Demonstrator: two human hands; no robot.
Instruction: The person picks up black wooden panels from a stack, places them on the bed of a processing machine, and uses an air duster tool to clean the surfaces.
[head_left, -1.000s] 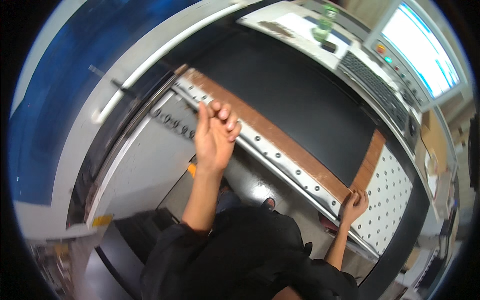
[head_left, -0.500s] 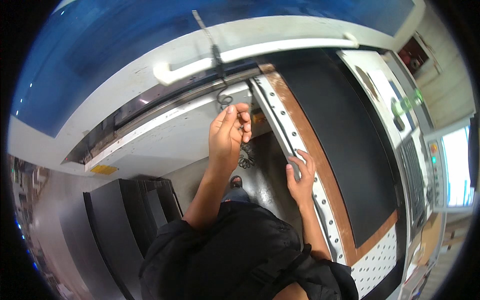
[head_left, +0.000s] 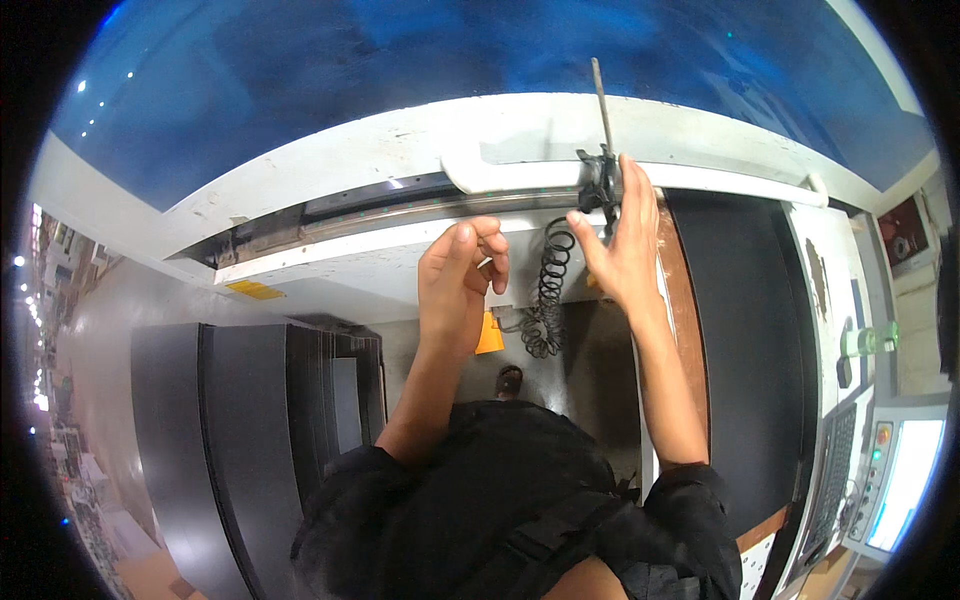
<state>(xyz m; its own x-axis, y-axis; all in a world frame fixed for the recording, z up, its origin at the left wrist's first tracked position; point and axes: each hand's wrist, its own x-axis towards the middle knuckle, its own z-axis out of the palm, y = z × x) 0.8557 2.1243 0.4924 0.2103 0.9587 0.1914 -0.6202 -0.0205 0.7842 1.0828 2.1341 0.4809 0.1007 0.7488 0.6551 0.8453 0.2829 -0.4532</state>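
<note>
Moved forward since the earlier frame: my right grip (head_left: 627, 255), spread wide, black air gun (head_left: 594, 183) between thumb and fingertips, contact unclear. My left grip (head_left: 452, 288) curls loosely, empty. Gun judged light, stiff; I'd take its body, below the thin nozzle (head_left: 602, 105).

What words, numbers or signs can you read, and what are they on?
None that I can read.
Screen: too bright and blurred.
Keyboard: keys too small.
Yellow sticker: too small to tell if it has any writing.
</note>
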